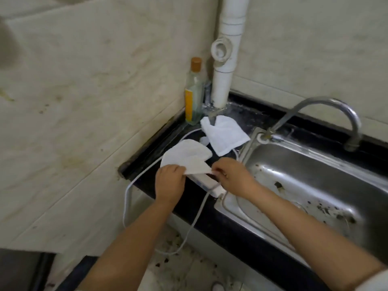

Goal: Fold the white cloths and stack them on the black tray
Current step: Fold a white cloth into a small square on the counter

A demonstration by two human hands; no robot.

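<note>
- No brand or writing can be read anywhere; the bottle [193, 95] in the corner carries a yellow-orange label strip, but its print is too small to make out.
- The near white cloth [186, 157] is plain, soft and slightly textured, rumpled into a rounded, part-folded shape, with its front edge lifted off the black counter [241, 234].
- The left hand [169, 180] has its fingers curled round the cloth's near-left edge and grips it.
- The right hand [233, 175] pinches the cloth's near-right corner between thumb and fingertips, the other fingers loosely bent.
- Under that held edge lies a white power adapter [210, 184], with a white cable [128, 198] looping off the counter's front.
- A second white cloth [224, 136] lies flat farther back, just beside the steel sink [315, 181], one corner turned up near the white pipe [222, 80].
- Both cloths are on the dark counter between the tiled wall and the sink; I cannot tell a separate black tray apart from it.
- A curved tap [327, 114] arches over the stained basin.
</note>
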